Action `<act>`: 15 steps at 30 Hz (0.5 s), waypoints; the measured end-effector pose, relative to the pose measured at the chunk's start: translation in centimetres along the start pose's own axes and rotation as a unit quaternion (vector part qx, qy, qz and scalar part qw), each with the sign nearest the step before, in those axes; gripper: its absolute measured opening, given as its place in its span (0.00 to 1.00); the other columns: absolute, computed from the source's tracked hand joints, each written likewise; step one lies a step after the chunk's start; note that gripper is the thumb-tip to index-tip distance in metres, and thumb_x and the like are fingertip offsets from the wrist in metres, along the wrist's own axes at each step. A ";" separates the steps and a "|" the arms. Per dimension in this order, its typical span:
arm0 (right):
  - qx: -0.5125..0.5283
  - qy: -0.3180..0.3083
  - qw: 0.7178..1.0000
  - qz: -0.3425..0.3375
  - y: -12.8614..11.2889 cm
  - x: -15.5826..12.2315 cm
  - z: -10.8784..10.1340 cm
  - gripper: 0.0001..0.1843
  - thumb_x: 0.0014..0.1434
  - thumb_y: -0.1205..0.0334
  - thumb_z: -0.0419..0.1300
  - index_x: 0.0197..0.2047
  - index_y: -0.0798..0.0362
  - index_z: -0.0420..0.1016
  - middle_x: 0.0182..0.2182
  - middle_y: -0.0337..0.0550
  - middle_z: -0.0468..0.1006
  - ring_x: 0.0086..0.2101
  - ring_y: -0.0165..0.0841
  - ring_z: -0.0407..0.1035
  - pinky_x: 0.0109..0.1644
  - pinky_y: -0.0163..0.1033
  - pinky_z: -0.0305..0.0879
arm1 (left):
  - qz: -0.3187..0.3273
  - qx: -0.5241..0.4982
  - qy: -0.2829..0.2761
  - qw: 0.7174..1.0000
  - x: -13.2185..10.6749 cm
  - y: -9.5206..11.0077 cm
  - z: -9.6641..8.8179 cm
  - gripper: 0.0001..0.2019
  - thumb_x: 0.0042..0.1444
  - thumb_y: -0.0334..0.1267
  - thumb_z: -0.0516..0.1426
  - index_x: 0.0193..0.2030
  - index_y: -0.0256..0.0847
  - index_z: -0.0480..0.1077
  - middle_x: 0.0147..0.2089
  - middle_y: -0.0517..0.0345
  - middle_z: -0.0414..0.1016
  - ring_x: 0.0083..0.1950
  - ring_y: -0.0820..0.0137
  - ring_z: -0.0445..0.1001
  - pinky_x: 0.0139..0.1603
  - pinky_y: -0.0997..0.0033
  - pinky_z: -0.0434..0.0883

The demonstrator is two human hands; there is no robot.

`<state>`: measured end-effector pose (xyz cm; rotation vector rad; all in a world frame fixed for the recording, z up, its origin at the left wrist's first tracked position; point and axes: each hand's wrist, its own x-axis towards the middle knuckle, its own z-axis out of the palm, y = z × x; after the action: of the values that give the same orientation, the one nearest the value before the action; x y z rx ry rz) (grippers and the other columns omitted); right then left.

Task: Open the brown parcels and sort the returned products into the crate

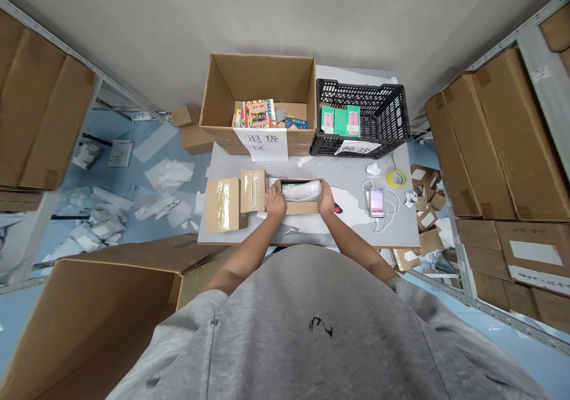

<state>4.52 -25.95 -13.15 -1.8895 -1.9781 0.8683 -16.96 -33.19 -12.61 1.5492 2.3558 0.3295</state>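
A small open cardboard box [297, 206] sits on the grey table [347, 234] in front of me. Inside it lies a white plastic-wrapped item [301, 191] over something green. My left hand [275, 201] grips the box's left end, fingers curled on its edge. At the right end, my right hand [326, 200] holds the box the same way. Two taped cardboard boxes [222, 204] [253, 190] stand just left of my left hand.
At the back stand a large open carton [222, 91] with colourful books and a paper label, and a black plastic crate [387, 112] holding green-pink boxes. A phone with cable [376, 202], a tape roll [396, 178] and crumpled paper lie right. Big cartons and shelves flank the table.
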 end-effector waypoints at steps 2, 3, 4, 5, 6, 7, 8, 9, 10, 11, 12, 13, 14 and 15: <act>0.007 0.039 0.999 0.007 -0.4 -0.3 0.1 0.38 0.66 0.69 0.48 0.78 0.57 0.56 0.70 0.57 0.66 0.69 0.42 0.59 0.75 0.50 0.56 | -0.023 -0.002 0.030 0.999 -0.3 0.4 0.0 0.31 0.69 0.30 0.43 0.77 0.22 0.56 0.80 0.29 0.52 0.80 0.48 0.54 0.76 0.44 0.58; 0.014 0.055 0.998 0.008 -0.5 -0.4 0.1 0.37 0.66 0.70 0.48 0.77 0.57 0.59 0.68 0.57 0.68 0.67 0.42 0.61 0.74 0.49 0.57 | -0.024 -0.008 0.039 0.999 -0.4 0.6 -0.1 0.33 0.68 0.28 0.42 0.79 0.24 0.52 0.82 0.33 0.47 0.82 0.51 0.50 0.78 0.46 0.56; 0.021 0.066 0.998 0.007 -0.6 -0.5 0.1 0.36 0.65 0.71 0.47 0.76 0.58 0.61 0.66 0.57 0.69 0.66 0.41 0.62 0.74 0.49 0.57 | -0.015 -0.017 0.042 0.999 -0.6 0.8 -0.2 0.34 0.67 0.26 0.42 0.81 0.26 0.49 0.83 0.36 0.44 0.83 0.54 0.47 0.79 0.48 0.54; 0.027 0.072 0.997 0.006 -0.6 -0.6 0.1 0.35 0.65 0.72 0.45 0.74 0.59 0.62 0.65 0.57 0.71 0.65 0.41 0.63 0.73 0.48 0.58 | -0.001 -0.028 0.040 0.999 -0.6 1.0 -0.4 0.36 0.67 0.25 0.43 0.82 0.28 0.46 0.84 0.40 0.42 0.84 0.56 0.44 0.81 0.49 0.51; 0.030 0.073 0.997 0.006 -0.6 -0.6 0.2 0.34 0.65 0.73 0.45 0.74 0.60 0.62 0.64 0.57 0.72 0.65 0.41 0.64 0.73 0.48 0.59 | 0.016 -0.037 0.036 0.999 -0.6 1.2 -0.6 0.37 0.66 0.25 0.43 0.82 0.29 0.44 0.84 0.42 0.40 0.84 0.58 0.41 0.82 0.49 0.49; 0.030 0.071 0.997 0.010 -0.6 -0.6 0.2 0.34 0.65 0.73 0.44 0.73 0.60 0.61 0.63 0.56 0.72 0.64 0.41 0.64 0.72 0.48 0.60 | 0.032 -0.040 0.032 0.998 -0.5 1.4 -0.8 0.38 0.66 0.24 0.44 0.83 0.29 0.42 0.84 0.43 0.38 0.85 0.58 0.38 0.82 0.48 0.47; 0.026 0.069 0.997 0.015 -0.5 -0.5 0.3 0.35 0.65 0.73 0.44 0.74 0.59 0.60 0.63 0.55 0.73 0.64 0.41 0.65 0.71 0.48 0.60 | 0.044 -0.036 0.029 0.998 -0.3 1.4 -1.0 0.38 0.66 0.24 0.44 0.83 0.28 0.41 0.84 0.43 0.36 0.85 0.58 0.36 0.83 0.47 0.46; 0.023 0.068 0.997 0.018 -0.4 -0.5 0.3 0.35 0.65 0.73 0.44 0.74 0.57 0.60 0.63 0.54 0.74 0.64 0.41 0.65 0.71 0.49 0.61 | 0.051 -0.024 0.024 0.998 0.0 1.5 -1.2 0.38 0.66 0.24 0.44 0.82 0.26 0.40 0.84 0.42 0.35 0.85 0.58 0.34 0.83 0.47 0.44; 0.021 0.072 0.997 0.015 -0.2 -0.4 0.4 0.36 0.64 0.73 0.44 0.75 0.56 0.59 0.63 0.53 0.74 0.64 0.41 0.65 0.71 0.49 0.61 | 0.050 -0.006 0.014 0.999 0.3 1.4 -1.3 0.38 0.66 0.24 0.44 0.82 0.25 0.40 0.84 0.41 0.35 0.85 0.58 0.32 0.83 0.46 0.43; 0.019 0.077 0.997 0.003 0.0 -0.4 0.6 0.36 0.64 0.73 0.45 0.75 0.55 0.59 0.64 0.52 0.73 0.65 0.41 0.64 0.72 0.50 0.61 | 0.041 0.016 -0.002 0.999 0.7 1.3 -1.4 0.38 0.66 0.24 0.44 0.82 0.23 0.41 0.84 0.39 0.37 0.85 0.58 0.33 0.83 0.46 0.43; 0.016 0.081 0.996 -0.017 0.2 -0.4 0.7 0.37 0.63 0.73 0.47 0.75 0.54 0.60 0.65 0.52 0.72 0.67 0.42 0.63 0.73 0.51 0.60 | 0.028 0.037 -0.024 0.999 0.9 1.2 -1.4 0.37 0.66 0.24 0.44 0.81 0.22 0.42 0.83 0.37 0.40 0.85 0.58 0.35 0.83 0.47 0.44; 0.010 0.083 0.996 -0.041 0.4 -0.4 0.8 0.39 0.61 0.74 0.48 0.75 0.54 0.60 0.68 0.52 0.69 0.68 0.42 0.61 0.74 0.51 0.58 | 0.012 0.056 -0.048 0.997 1.1 1.0 -1.4 0.36 0.66 0.24 0.44 0.81 0.21 0.44 0.82 0.34 0.46 0.84 0.57 0.40 0.83 0.48 0.46; -0.002 0.079 0.995 -0.064 0.6 -0.4 0.9 0.40 0.59 0.74 0.49 0.75 0.54 0.61 0.71 0.52 0.66 0.70 0.42 0.58 0.75 0.51 0.58 | -0.001 0.069 -0.070 0.995 1.3 0.9 -1.3 0.35 0.66 0.24 0.44 0.81 0.20 0.45 0.80 0.31 0.51 0.84 0.56 0.45 0.82 0.49 0.49; -0.018 0.072 0.994 -0.084 0.8 -0.4 0.9 0.42 0.58 0.75 0.51 0.75 0.54 0.61 0.73 0.51 0.62 0.71 0.43 0.56 0.76 0.51 0.57 | -0.009 0.077 -0.086 0.993 1.3 0.8 -1.3 0.35 0.67 0.24 0.44 0.80 0.20 0.47 0.78 0.30 0.56 0.82 0.56 0.50 0.81 0.50 0.52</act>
<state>4.69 -26.61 -14.24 -1.7218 -2.0409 0.6367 -17.24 -31.72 -11.33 1.5540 2.3045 0.0080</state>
